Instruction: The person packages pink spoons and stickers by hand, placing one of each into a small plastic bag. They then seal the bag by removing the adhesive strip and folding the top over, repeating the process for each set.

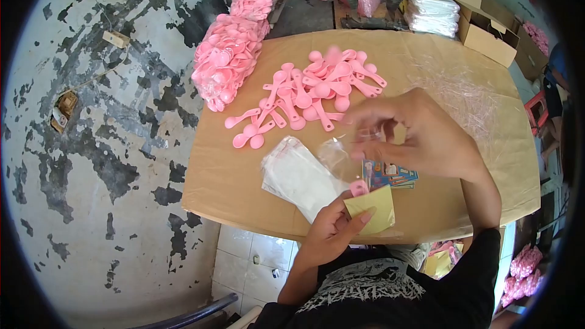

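Note:
My left hand (pixel 329 234) is closed on a yellow card (pixel 373 208), thumb flat across its front. The end of a pink measuring spoon (pixel 359 188) sticks out above the card's upper left edge. Higher up, my right hand (pixel 423 137) is raised over the table with its fingers curled toward the thumb, the fingertips smeared by motion. Clear film shows by those fingertips, but I cannot tell what they hold. Printed blue cards (pixel 393 173) lie beneath this hand. Left of them is a stack of clear plastic bags (pixel 298 176), with a loose transparent piece (pixel 335 155) beside it.
Loose pink spoons (pixel 317 85) are heaped mid-table. Bulging bags of pink spoons (pixel 230 55) stand at the left edge. Thin clear strips (pixel 463 97) litter the right side. At the back right are packed plastic bags (pixel 431 13) and a cardboard box (pixel 487 33).

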{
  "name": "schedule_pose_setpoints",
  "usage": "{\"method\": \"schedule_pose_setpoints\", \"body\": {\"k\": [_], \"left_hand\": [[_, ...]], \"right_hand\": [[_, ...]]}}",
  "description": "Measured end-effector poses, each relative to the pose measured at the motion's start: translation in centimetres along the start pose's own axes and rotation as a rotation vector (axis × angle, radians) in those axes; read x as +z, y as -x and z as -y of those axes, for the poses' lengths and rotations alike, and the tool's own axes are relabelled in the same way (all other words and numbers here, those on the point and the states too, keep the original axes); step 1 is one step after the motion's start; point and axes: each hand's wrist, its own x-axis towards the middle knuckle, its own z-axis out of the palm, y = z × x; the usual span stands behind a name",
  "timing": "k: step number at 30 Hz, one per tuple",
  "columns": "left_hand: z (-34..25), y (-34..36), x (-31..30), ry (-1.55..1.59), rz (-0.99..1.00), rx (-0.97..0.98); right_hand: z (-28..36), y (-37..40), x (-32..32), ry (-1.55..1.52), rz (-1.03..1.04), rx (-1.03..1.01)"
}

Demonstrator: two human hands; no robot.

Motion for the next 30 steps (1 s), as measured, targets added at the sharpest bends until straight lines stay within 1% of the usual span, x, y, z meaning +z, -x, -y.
{"method": "schedule_pose_setpoints", "body": {"k": [1,2,4,5,6,7,9,10,13,15,21,24,27,28,30], "left_hand": [[-0.7,-0.1,0.2,-0.044,0.033,-0.007],[-1.1,-0.3,0.3,-0.089,0.067,-0.014],[-0.8,-0.8,0.4,-0.084,-0.079,0.071],[-0.8,-0.9,0.4,-0.082,-0.156,0.112],[-1.4,-1.4,0.6,0.041,-0.188,0.073],[-1.4,-1.8,0.5,-0.018,-0.229,0.088],[-1.0,-2.3,0.0,-0.136,-0.311,0.114],[-1.1,-2.5,0.0,-0.145,-0.309,0.121],[-1.0,-2.6,0.2,-0.196,-0.300,0.139],[-0.6,-2.6,0.3,-0.264,-0.291,0.168],[-1.4,-2.9,1.3,-0.499,-0.279,0.100],[-2.2,-3.0,1.3,-0.700,-0.254,0.042],[-1.9,-3.3,1.7,-0.705,-0.209,0.053],[-1.6,-3.3,1.8,-0.723,-0.220,0.099],[-0.7,-3.2,1.7,-0.756,-0.235,0.195]], "right_hand": [[-0.3,0.4,-0.5,-0.112,0.193,0.084],[-0.1,0.3,-0.7,-0.080,0.228,0.095],[0.2,0.0,-0.8,-0.015,0.303,0.105],[0.2,0.1,-0.7,0.016,0.308,0.108],[0.0,0.2,-0.5,0.047,0.313,0.110],[-0.1,0.3,-0.4,0.081,0.316,0.110],[-0.7,0.5,0.6,0.321,0.063,-0.122],[-0.9,0.6,0.9,0.441,-0.067,-0.236],[-0.2,0.8,0.3,0.435,0.024,-0.344],[-0.6,1.2,0.6,0.475,0.073,-0.315],[-1.0,1.6,0.4,0.636,0.149,-0.314],[-1.3,1.8,0.3,0.673,0.183,-0.330],[-1.7,1.8,-0.3,0.648,0.224,-0.331],[-1.8,1.7,-0.5,0.631,0.241,-0.328],[-1.7,1.4,-0.8,0.634,0.113,-0.362]]}}
